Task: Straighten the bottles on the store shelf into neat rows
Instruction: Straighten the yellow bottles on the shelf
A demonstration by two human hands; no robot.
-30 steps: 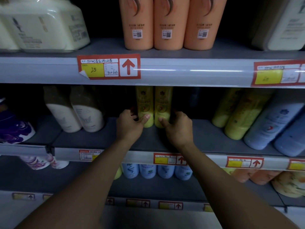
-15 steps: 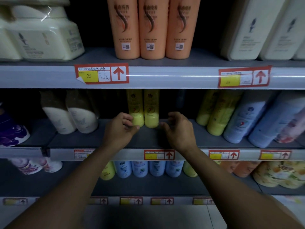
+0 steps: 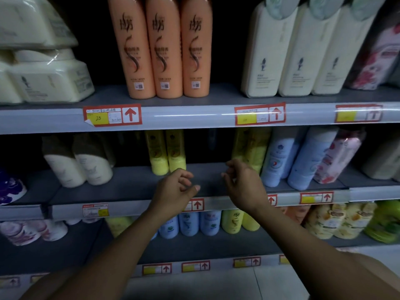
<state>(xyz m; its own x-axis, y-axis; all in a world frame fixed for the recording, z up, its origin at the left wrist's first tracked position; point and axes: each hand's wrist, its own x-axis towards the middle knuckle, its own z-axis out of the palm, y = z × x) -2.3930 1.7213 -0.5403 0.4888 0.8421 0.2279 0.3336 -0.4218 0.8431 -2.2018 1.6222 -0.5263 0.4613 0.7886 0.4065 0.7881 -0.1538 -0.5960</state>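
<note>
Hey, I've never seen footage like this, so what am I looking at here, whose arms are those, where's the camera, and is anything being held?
There is one picture, taken by a wide-angle camera worn on a person's head, looking forward and down. The two bare arms reaching in from the bottom belong to that person; there is no robot.

They face a dim store shelf unit. The left hand and the right hand hover over the front of the middle shelf, fingers loosely curled, holding nothing.

Just behind the left hand stand two yellow bottles side by side. To the right are more yellow bottles and pale blue bottles, leaning. On the top shelf three orange bottles stand upright in a tight row, with cream bottles beside them. Red and yellow price tags line the shelf edges.
</note>
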